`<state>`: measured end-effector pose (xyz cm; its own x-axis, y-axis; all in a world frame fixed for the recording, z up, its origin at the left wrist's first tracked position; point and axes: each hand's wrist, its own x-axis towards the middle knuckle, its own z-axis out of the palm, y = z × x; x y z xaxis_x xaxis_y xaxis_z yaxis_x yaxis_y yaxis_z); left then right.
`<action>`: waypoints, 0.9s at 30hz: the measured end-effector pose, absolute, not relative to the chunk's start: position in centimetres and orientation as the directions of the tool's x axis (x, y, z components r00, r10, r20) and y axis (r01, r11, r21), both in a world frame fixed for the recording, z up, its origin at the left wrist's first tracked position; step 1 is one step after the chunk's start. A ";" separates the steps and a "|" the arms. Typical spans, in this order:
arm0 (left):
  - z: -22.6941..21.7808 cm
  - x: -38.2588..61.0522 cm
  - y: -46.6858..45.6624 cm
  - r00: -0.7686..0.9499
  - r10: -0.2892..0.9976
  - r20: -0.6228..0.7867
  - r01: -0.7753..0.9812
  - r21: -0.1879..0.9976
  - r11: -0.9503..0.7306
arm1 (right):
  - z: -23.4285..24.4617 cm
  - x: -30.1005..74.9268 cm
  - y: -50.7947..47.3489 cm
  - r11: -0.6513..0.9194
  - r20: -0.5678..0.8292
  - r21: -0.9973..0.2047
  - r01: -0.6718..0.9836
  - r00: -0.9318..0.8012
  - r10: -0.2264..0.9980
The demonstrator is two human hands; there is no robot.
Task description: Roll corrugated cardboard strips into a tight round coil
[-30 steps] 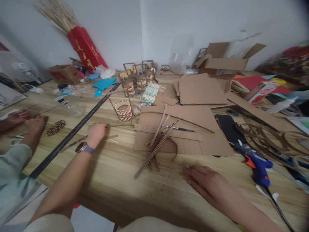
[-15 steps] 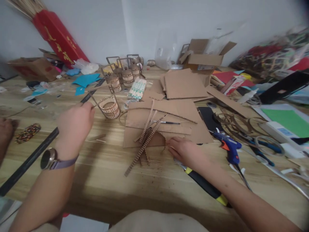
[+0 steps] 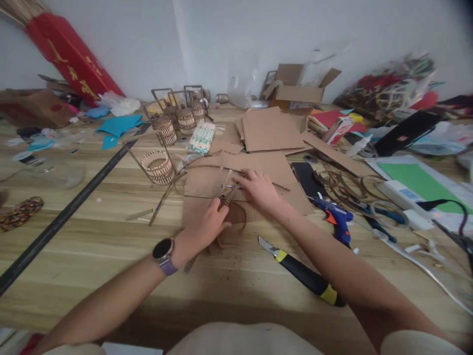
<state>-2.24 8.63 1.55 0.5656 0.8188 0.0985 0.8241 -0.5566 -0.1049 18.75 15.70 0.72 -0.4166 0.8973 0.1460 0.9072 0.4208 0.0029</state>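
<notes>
My left hand (image 3: 207, 223) is over a loose pile of corrugated cardboard strips, fingers curled onto the diagonal strip (image 3: 232, 193); its fingertips are partly hidden. My right hand (image 3: 260, 191) reaches over the upper end of the pile, fingers stretched out and touching the strips. A long, thin corrugated strip (image 3: 168, 191) curves out from the pile to the left. Beneath them lies a flat cardboard sheet (image 3: 199, 180). A bent brown strip (image 3: 244, 217) stands just right of my left hand. A small striped basket with a handle (image 3: 158, 167) stands to the left.
A black-and-yellow utility knife (image 3: 306, 276) lies blade out near my right forearm. A blue glue gun (image 3: 338, 219) and curled brown strips (image 3: 340, 182) are at right. Finished small baskets (image 3: 186, 121), a packet of sticks (image 3: 201, 138) and stacked cardboard (image 3: 273, 130) stand behind.
My left hand has left the basket's handle and moved right onto the strips. My right hand has moved up and away from the bent strip. The long strip now reaches farther left.
</notes>
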 end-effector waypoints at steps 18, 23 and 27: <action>1.8 -6.7 9.9 0.621 0.705 0.342 0.772 -0.117 -0.624 | 3.6 26.2 11.8 0.245 0.357 -0.569 0.785 -0.032 0.934; 5.0 -1.6 4.8 0.680 0.309 0.665 0.594 -0.252 -0.764 | 4.5 22.4 5.1 0.032 0.005 -0.949 0.315 -0.085 0.996; 4.4 0.4 3.7 0.818 0.359 0.450 0.496 -0.234 -0.836 | 3.8 20.6 0.9 -0.040 -0.084 -0.983 0.178 -0.245 0.966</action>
